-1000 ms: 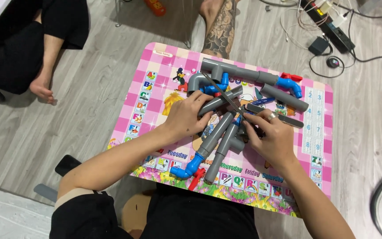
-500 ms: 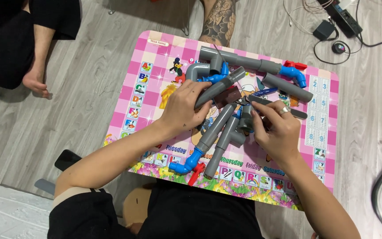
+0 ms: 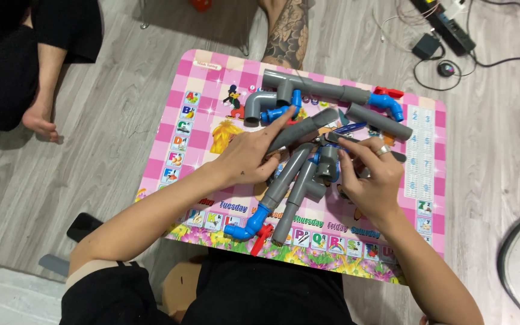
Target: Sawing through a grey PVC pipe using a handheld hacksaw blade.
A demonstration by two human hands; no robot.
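**On the pink counter: pipe assembly braced by two hands**

Across the pink counter, grey pipe assembly pinned flat by left hand, fingers spread loosely over one diagonal tube, apparently to steady it. Right hand curled narrowly on a grey elbow fitting at the joint. Crowded by a longer pipe run with blue valve and red handle above; blue elbow near the front edge. Cables, adapter, and another person's foot on the floor.
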